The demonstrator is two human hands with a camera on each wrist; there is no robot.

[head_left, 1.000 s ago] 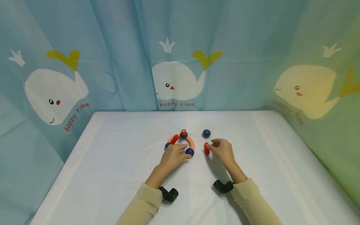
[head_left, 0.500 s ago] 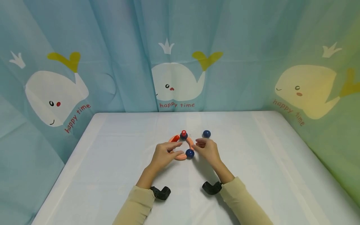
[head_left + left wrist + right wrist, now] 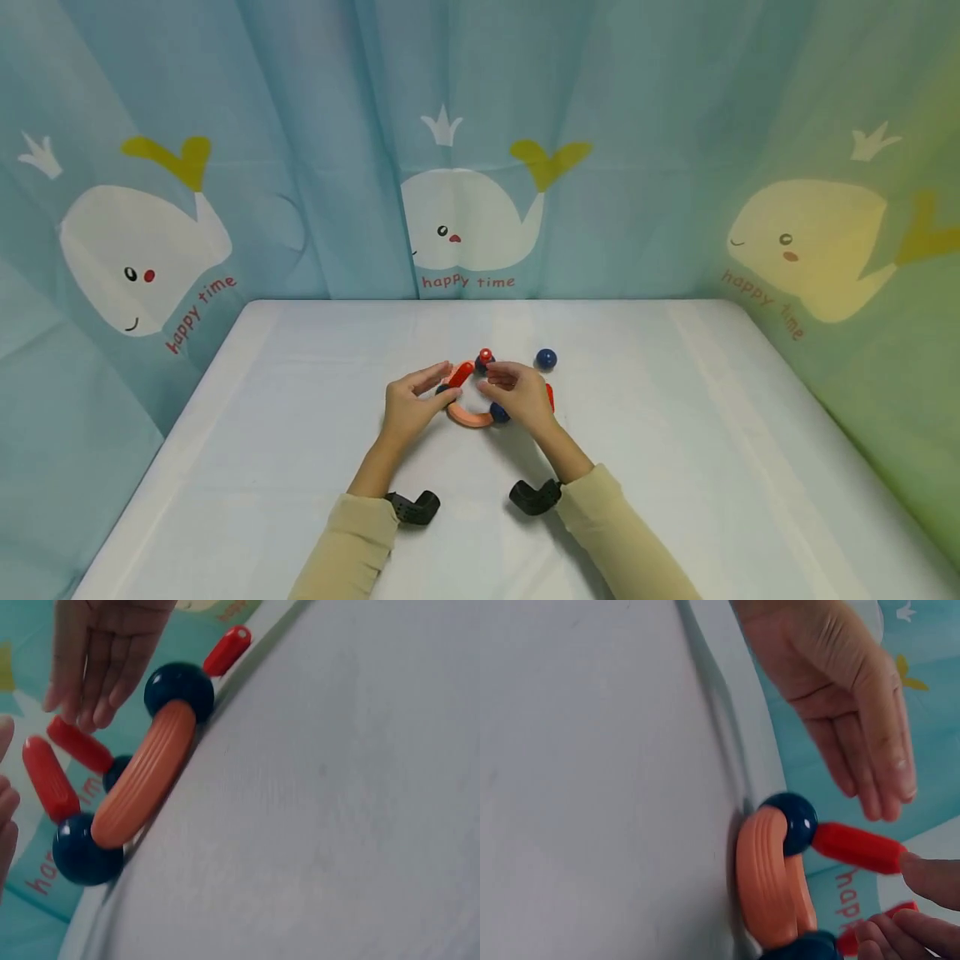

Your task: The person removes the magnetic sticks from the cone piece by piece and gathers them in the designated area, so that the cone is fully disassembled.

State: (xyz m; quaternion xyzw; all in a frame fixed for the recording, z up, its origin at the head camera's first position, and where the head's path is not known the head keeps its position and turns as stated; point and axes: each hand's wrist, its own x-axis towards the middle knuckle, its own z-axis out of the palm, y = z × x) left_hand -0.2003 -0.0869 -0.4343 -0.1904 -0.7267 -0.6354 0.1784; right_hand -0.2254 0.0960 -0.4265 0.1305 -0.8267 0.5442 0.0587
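Orange curved pieces [image 3: 471, 416] [image 3: 148, 776] [image 3: 763, 877] and blue balls form a ring on the table. A red rod [image 3: 461, 375] [image 3: 51, 778] [image 3: 859, 847] tilts up from the left ball [image 3: 444, 392] [image 3: 88, 850] [image 3: 799, 817]; another [image 3: 486, 356] stands on the back ball. My left hand [image 3: 408, 410] [image 3: 847, 697] is beside the left ball, fingers extended, thumb near the rod's base. My right hand [image 3: 527, 402] [image 3: 112, 656] hovers over the ring's right side, fingers by the back rod; its thumb [image 3: 934, 881] overlaps the tilted rod's tip, contact unclear.
A loose blue ball [image 3: 546, 359] lies behind and to the right of the ring. Partly hidden by my right hand, a loose red rod [image 3: 551, 398] [image 3: 227, 651] is on the white table [image 3: 300, 433]. Whale-print curtains [image 3: 645, 167] hang around the table.
Both hands have moved left; my left hand has drawn away from the front right ball to the left ball. My right hand has left the loose red rod and come over the ring.
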